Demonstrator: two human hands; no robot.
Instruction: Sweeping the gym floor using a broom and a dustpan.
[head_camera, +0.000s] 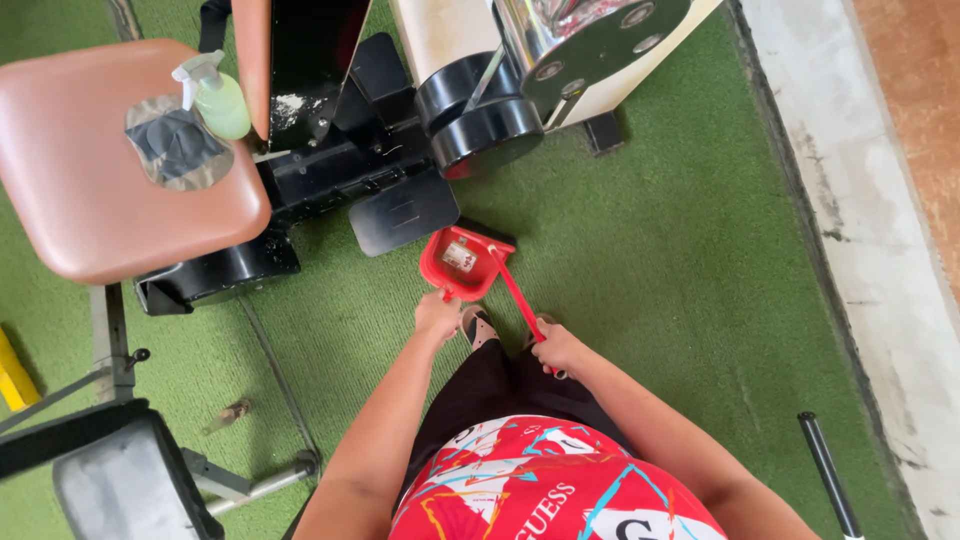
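A red dustpan (458, 262) with a long red handle (515, 292) rests on the green artificial turf (660, 250), right by the black base of a gym machine (400, 205). My right hand (558, 350) is closed around the lower end of the handle. My left hand (437, 318) is curled into a fist just below the pan's near rim, and nothing shows in it. A sandalled foot (478, 326) is between my hands.
A brown padded seat (90, 190) at upper left carries a green spray bottle (218, 98) and a grey patch (176, 148). A grey pad on a metal frame (120, 490) is at lower left. A concrete kerb (870, 220) runs down the right, with a black bar (826, 470) beside it.
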